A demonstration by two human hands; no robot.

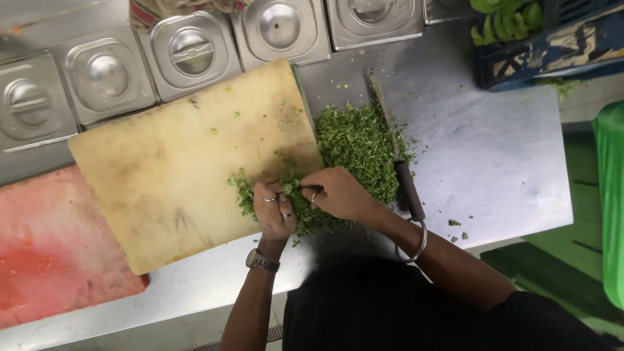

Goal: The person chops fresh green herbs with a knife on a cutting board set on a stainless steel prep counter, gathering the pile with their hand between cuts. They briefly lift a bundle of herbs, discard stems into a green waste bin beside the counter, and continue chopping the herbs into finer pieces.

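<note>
Two hands work one heap of chopped herbs [354,146] at the near edge of one pale cutting board [175,156]. Left hand [274,208] and right hand [338,194] each pinch herbs. One knife [393,143] lies beside the heap on the steel counter [500,156]. Five lidded steel tubs [107,75] line the back.

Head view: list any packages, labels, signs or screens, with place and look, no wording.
Crate: top right on the counter, dark blue box with worn pale markings, green produce inside.
Bag: right edge, bright green plastic, upright.
No screens or signs in view.
</note>
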